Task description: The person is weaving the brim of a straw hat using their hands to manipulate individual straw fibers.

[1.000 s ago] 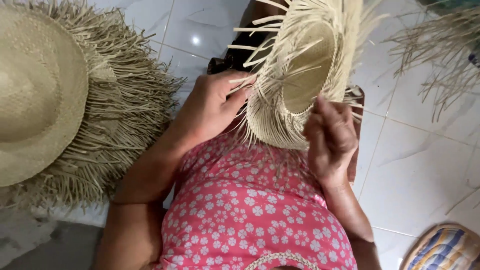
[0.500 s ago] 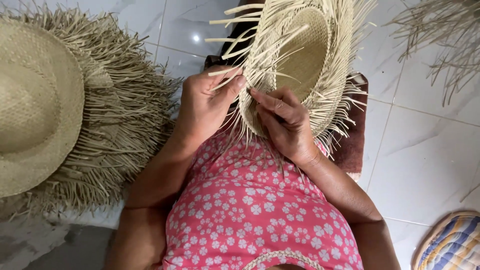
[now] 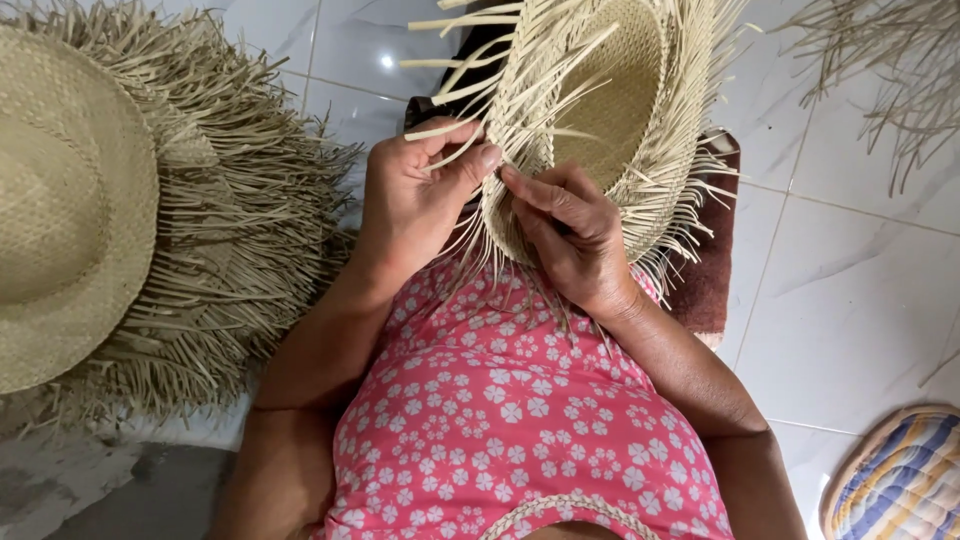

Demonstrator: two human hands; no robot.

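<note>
A half-woven straw hat (image 3: 610,110) with many loose straw ends is held up over my lap. My left hand (image 3: 415,200) grips its near left rim, thumb and fingers pinching a few straw strands. My right hand (image 3: 570,235) lies against the lower rim, its fingers pressing strands where the weave ends. The two hands nearly touch at the rim. I wear a pink dress (image 3: 500,420) with white flowers.
A stack of woven straw hats (image 3: 90,200) with long frayed brims lies on the white tiled floor (image 3: 840,300) at the left. Loose straw (image 3: 890,70) lies at top right. A dark brown cloth (image 3: 710,260) sits under the hat. A striped cushion (image 3: 900,480) is at bottom right.
The hat has turned slightly and come nearer. My right hand has moved from the hat's right side to its lower rim, close to my left hand.
</note>
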